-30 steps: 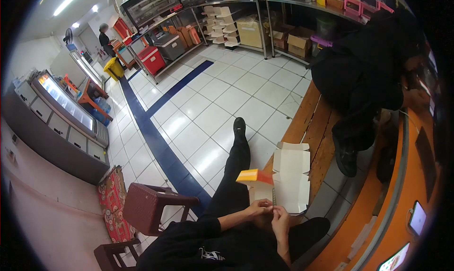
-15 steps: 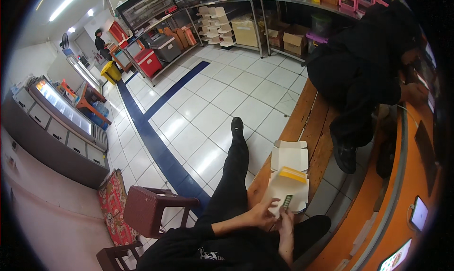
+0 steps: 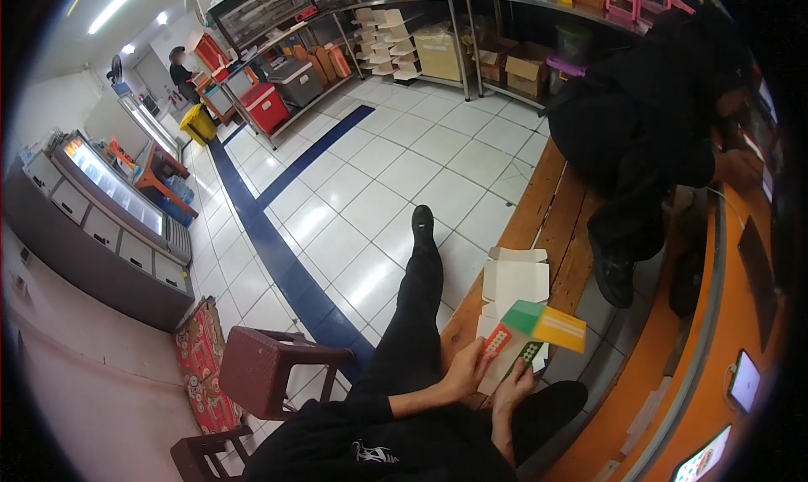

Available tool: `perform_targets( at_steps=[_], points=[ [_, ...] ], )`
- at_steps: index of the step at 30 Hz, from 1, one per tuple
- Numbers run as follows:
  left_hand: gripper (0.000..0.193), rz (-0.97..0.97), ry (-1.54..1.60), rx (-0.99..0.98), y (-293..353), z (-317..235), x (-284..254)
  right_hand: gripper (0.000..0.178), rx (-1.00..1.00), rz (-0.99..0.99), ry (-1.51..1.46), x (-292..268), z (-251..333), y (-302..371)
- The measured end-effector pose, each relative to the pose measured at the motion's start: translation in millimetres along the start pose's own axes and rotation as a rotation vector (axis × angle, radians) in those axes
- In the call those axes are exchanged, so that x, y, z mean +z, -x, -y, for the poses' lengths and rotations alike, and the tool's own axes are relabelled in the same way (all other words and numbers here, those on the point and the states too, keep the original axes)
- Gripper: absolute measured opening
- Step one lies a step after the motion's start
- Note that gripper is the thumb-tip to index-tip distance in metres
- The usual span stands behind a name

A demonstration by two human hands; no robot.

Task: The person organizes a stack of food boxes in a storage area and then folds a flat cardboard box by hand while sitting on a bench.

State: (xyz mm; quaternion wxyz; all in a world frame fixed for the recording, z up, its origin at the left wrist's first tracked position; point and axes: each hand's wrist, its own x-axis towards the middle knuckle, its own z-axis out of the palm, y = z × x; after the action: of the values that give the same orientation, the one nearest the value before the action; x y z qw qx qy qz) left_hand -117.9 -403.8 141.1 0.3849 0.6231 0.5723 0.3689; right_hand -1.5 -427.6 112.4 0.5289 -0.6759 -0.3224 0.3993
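Observation:
Both hands hold a folding cardboard box (image 3: 523, 317) over the bench, its green, yellow and red printed panels showing and one flap reaching out to the right. My left hand (image 3: 465, 371) grips the side by the red patterned panel, fingers closed along the edge. On the other side my right hand (image 3: 513, 388) is closed on the part by the dark green dotted strip. Beneath and beyond it, flat cream cardboard box blanks (image 3: 515, 278) lie on the wooden bench (image 3: 539, 192). The lower part of the held box is partly hidden by my fingers.
A person in black (image 3: 640, 103) sits at the right by the orange counter (image 3: 703, 347), where two phones lie. A maroon stool (image 3: 261, 373) stands left of my leg. Metal tables (image 3: 404, 1) with boxes beneath line the back; another person (image 3: 180, 74) stands far left.
The cardboard box has turned in my hands: its pale inside faced up before, and now the coloured outer panels show. Its yellow flap has swung to the right.

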Motion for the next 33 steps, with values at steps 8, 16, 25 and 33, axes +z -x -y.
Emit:
perform_targets(
  at_steps=[8,16,25,33],
  points=[
    [0.035,-0.051,0.156,-0.228,-17.4,-11.8,-23.2,0.032,-0.371,-0.076,0.104,15.3,43.6,23.6],
    [0.035,0.526,0.288,-0.080,-9.4,-24.2,-39.8,0.037,-0.186,-0.215,-0.270,-21.4,13.0,-20.8],
    [0.023,0.504,-0.197,0.715,-28.4,-47.6,-86.5,0.057,0.319,0.687,-0.695,-27.7,23.6,-18.7],
    [0.044,0.295,-0.320,0.849,-69.4,-17.7,-44.7,0.030,0.328,0.171,-1.070,-40.9,-5.8,-41.0]
  ],
)
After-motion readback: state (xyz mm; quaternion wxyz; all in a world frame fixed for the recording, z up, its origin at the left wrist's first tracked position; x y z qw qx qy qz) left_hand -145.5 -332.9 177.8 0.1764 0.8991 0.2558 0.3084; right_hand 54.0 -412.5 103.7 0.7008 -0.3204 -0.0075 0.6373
